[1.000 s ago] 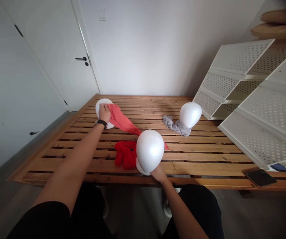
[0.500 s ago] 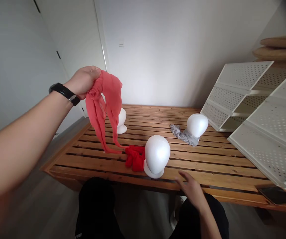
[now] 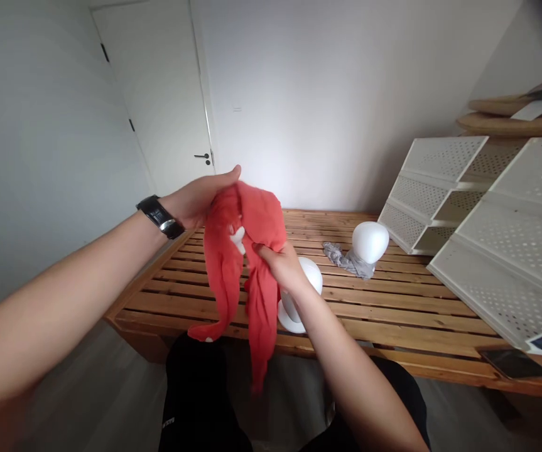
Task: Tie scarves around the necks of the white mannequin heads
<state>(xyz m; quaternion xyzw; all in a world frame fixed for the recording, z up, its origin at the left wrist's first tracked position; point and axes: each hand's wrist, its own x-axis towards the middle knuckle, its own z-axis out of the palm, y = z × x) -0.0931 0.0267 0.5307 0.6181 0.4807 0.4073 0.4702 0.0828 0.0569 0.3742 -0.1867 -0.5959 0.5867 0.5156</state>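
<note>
A coral-red scarf (image 3: 265,216) hangs in the air over the front of the bench, its two long tails dangling. My left hand (image 3: 207,194) grips its upper left part, thumb up, with the other fingers mostly hidden by cloth. My right hand (image 3: 280,262) is closed on the scarf's right side, thumb in front. Just behind my right hand stands a white foam head (image 3: 314,273), partly covered by the hand and cloth. Farther right, a grey scarf (image 3: 341,254) lies around the base of another foam head (image 3: 370,242) and trails left.
The slatted wooden bench (image 3: 393,304) runs up to the white wall. White perforated shelving units (image 3: 497,251) stand on its right, with flat brown items (image 3: 501,122) above. A dark phone-like slab (image 3: 515,362) lies at the front right edge.
My left hand has brought the coral scarf right and down, nearer the middle. My right hand has risen from beside the front foam head and taken hold of the scarf.
</note>
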